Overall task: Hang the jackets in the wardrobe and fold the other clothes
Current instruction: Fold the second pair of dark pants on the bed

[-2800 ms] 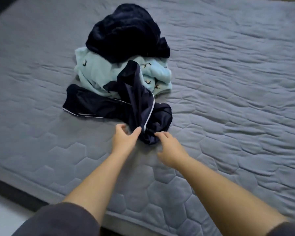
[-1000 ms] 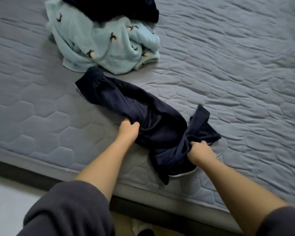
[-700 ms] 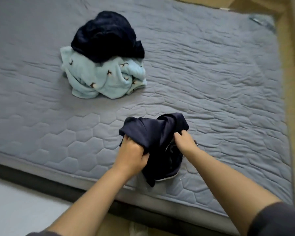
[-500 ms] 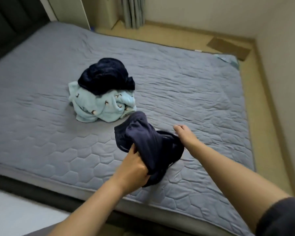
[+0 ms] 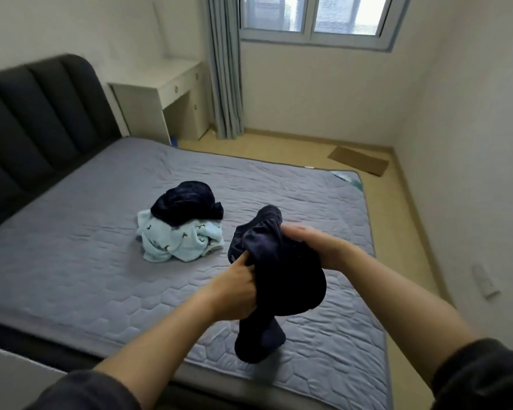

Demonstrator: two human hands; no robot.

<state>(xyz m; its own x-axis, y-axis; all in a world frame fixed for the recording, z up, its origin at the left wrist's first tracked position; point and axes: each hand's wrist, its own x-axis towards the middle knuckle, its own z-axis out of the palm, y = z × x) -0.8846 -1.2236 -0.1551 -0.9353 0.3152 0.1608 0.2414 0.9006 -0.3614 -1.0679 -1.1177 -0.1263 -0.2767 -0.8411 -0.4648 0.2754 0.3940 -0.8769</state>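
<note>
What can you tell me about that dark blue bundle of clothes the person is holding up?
The navy garment is dark blue, soft-looking cloth, bunched into a crumpled bundle rather than folded. A gathered, ruffled band shows at its top, and its lower end droops down in a loose tail. It is lifted above the grey quilted bed, apart from the other clothes. The left hand grips its left side, and the right hand holds its upper right part.

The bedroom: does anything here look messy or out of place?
Mildly. A dark fleecy garment sits crumpled atop a light blue garment on the bed, both unfolded. A flat cardboard piece lies loose on the floor beyond the bed.
</note>
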